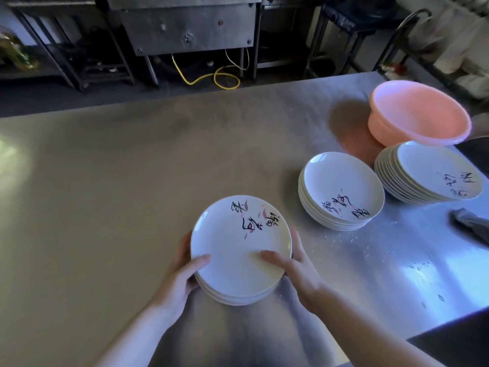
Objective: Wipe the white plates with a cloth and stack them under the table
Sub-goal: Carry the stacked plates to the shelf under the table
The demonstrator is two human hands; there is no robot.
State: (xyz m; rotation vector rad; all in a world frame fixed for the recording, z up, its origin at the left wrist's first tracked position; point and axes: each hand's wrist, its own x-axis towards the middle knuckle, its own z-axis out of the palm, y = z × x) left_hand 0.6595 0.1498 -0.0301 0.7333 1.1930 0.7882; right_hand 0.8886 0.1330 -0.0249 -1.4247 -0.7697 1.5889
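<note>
Both hands grip a short stack of white plates [239, 250] near the front edge of the steel table [105, 181], roughly midway along it. The left hand [182, 276] curls round the stack's left rim with the thumb lying on the top plate; the right hand [293, 266] does the same on the right rim, thumb on top and fingers wrapped down the side. Whether the stack rests on the table or is just lifted off it is hard to tell.

Two more plate stacks stand toward the right edge: a middle stack [341, 192] and, just beside it, a taller stack [428, 173] close to the right edge. Behind those sits a pink basin [418, 112] near the far right corner. A grey cloth [471, 223] lies at the right edge, apart from both hands.

With the cloth set down and both hands on the pile, the step in hand looks like carrying this stack to its place under the table. That calls for a level two-handed hold, since smooth plates could slide on each other, and a slow lowering past the front edge to whatever lies below, which is out of view
</note>
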